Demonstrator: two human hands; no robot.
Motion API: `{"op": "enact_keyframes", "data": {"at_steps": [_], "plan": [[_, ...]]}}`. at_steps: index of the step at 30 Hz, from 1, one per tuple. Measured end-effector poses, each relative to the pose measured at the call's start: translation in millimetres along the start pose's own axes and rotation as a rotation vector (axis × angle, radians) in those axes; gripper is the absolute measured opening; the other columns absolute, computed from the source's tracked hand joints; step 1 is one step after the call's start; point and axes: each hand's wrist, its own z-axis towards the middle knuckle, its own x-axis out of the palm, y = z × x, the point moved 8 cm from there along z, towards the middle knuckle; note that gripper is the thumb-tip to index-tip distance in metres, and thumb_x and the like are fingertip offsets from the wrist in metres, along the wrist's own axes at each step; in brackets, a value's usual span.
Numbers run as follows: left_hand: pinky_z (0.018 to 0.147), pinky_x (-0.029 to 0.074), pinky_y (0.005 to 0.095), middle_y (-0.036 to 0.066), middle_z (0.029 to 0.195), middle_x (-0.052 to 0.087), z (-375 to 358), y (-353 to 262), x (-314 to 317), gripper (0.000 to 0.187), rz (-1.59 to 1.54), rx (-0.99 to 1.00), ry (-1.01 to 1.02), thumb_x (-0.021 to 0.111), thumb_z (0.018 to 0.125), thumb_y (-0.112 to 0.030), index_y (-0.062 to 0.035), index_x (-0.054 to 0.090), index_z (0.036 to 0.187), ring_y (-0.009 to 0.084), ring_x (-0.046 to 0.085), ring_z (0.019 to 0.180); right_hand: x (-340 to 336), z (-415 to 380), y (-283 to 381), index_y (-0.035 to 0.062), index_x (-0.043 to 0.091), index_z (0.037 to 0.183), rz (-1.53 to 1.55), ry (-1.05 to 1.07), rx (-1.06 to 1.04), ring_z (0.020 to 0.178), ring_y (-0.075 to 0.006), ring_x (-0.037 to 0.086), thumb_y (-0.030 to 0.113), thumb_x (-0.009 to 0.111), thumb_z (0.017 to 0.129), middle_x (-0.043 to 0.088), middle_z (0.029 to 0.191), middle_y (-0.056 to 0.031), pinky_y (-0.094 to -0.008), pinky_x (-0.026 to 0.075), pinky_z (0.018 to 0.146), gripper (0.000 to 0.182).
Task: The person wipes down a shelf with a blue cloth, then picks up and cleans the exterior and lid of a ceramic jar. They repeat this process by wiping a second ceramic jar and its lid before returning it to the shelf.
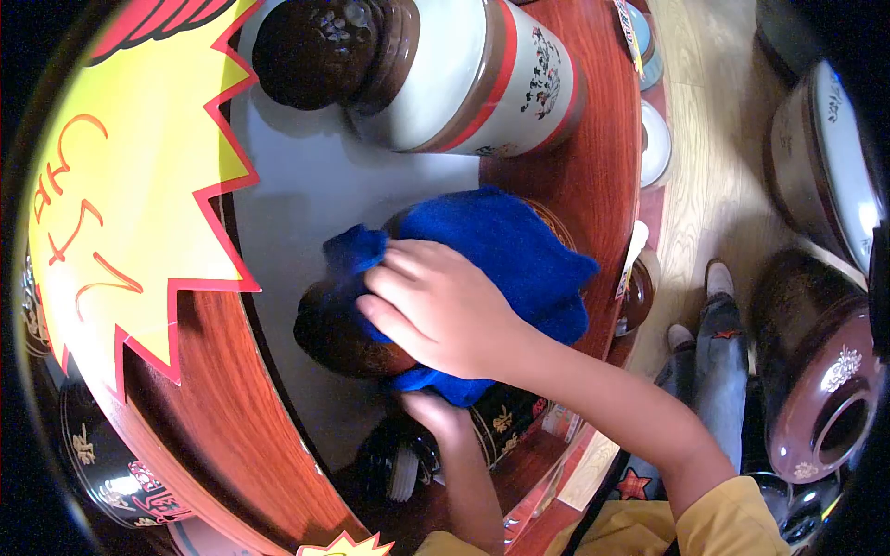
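My right hand [436, 301] is closed on a blue cloth [510, 250] and presses it against a brown jar [338, 338]. A bunched end of the cloth sticks out past my fingers, and the rest drapes over the jar's body, hiding most of it. The jar's rounded dark end points left. My left hand [431, 410] is low at the jar's near side, by the cloth's lower edge. Its fingers are hidden behind the cloth and jar, so its grip does not show.
A white and brown lidded jar [464, 83] stands just beyond. Near my left forearm is a black jar [501, 422] with gold characters. A yellow star-edged sign [139, 213] overhangs the reddish wooden shelf [241, 389] on the left. Large jars [825, 380] line the floor at right.
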Motion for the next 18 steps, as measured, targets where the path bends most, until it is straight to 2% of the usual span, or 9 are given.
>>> {"op": "enact_keyframes", "data": {"at_steps": [1,3,5,6,7,9,12,17,18], "plan": [[0.097,0.033,0.0381,0.012,0.127,0.038,3,6,-2,0.054,-0.002,0.001,-0.001,0.03,0.089,-0.037,0.0029,0.034,0.125,0.0245,0.04,0.114,-13,1,2,0.0033,0.052,0.073,-0.009,-0.132,-0.003,0.076,-0.0314,0.051,0.024,0.051,0.079,0.052,0.072,-0.0145,-0.0404,0.04,0.071,0.022],[0.09,0.039,0.0362,0.01,0.11,0.053,-1,15,-5,0.046,-0.062,0.012,-0.081,0.028,0.089,-0.033,0.0008,0.047,0.113,0.0232,0.05,0.101,-15,-8,-7,0.0011,0.053,0.077,-0.024,0.0,0.104,0.081,-0.0333,0.05,0.024,0.051,0.08,0.052,0.075,-0.0167,-0.0414,0.04,0.077,0.023],[0.092,0.037,0.0375,0.01,0.114,0.05,-12,14,3,0.05,0.023,0.024,-0.092,0.028,0.088,-0.036,0.0006,0.044,0.117,0.0246,0.048,0.104,-24,-21,-10,-0.0005,0.054,0.082,-0.219,-0.091,0.068,0.087,-0.0354,0.05,0.023,0.051,0.08,0.054,0.08,-0.018,-0.0425,0.037,0.084,0.024],[0.093,0.036,0.0382,0.011,0.117,0.048,-13,10,4,0.051,-0.005,0.12,-0.082,0.028,0.088,-0.037,0.0,0.042,0.119,0.0252,0.047,0.106,-27,-28,-15,-0.0015,0.055,0.086,-0.222,-0.086,0.131,0.094,-0.0379,0.048,0.021,0.051,0.079,0.054,0.086,-0.0198,-0.0441,0.034,0.091,0.024],[0.094,0.035,0.0388,0.011,0.119,0.047,-14,7,3,0.052,-0.034,0.216,-0.072,0.028,0.088,-0.038,-0.0007,0.041,0.121,0.0257,0.046,0.108,-28,-32,-16,-0.0015,0.055,0.086,-0.22,-0.083,0.132,0.094,-0.0379,0.048,0.021,0.051,0.079,0.054,0.086,-0.0198,-0.0441,0.034,0.091,0.024],[0.096,0.032,0.0395,0.012,0.122,0.044,-17,19,2,0.053,-0.108,0.222,0.012,0.029,0.088,-0.04,-0.0024,0.038,0.124,0.026,0.043,0.111,-41,-43,-19,-0.0021,0.054,0.083,-0.162,-0.19,0.15,0.099,-0.0396,0.046,0.02,0.052,0.077,0.053,0.088,-0.021,-0.0453,0.032,0.092,0.023],[0.1,0.026,0.0372,0.013,0.129,0.035,-46,29,8,0.053,-0.146,0.325,0.009,0.025,0.092,-0.037,0.0024,0.028,0.127,0.0232,0.036,0.116,-39,-75,-36,-0.0035,0.052,0.081,-0.13,-0.201,0.207,0.102,-0.044,0.042,0.015,0.053,0.075,0.051,0.088,-0.0233,-0.0492,0.029,0.095,0.02],[0.099,0.026,0.0344,0.011,0.128,0.035,-76,115,9,0.051,0.23,0.027,0.044,0.029,0.092,-0.033,0.0042,0.029,0.127,0.0211,0.037,0.114,-38,-138,-72,-0.0058,0.051,0.075,-0.056,-0.215,0.428,0.094,-0.047,0.042,0.011,0.048,0.072,0.048,0.084,-0.0287,-0.0533,0.022,0.096,0.017],[0.096,0.031,0.0358,0.01,0.118,0.047,-74,137,11,0.05,0.05,-0.096,0.03,0.032,0.088,-0.037,0.0005,0.043,0.119,0.0241,0.044,0.109,-36,-148,-77,-0.0062,0.052,0.089,-0.08,-0.166,0.464,0.102,-0.0442,0.04,0.012,0.044,0.074,0.049,0.097,-0.028,-0.05,0.021,0.098,0.024]]}}
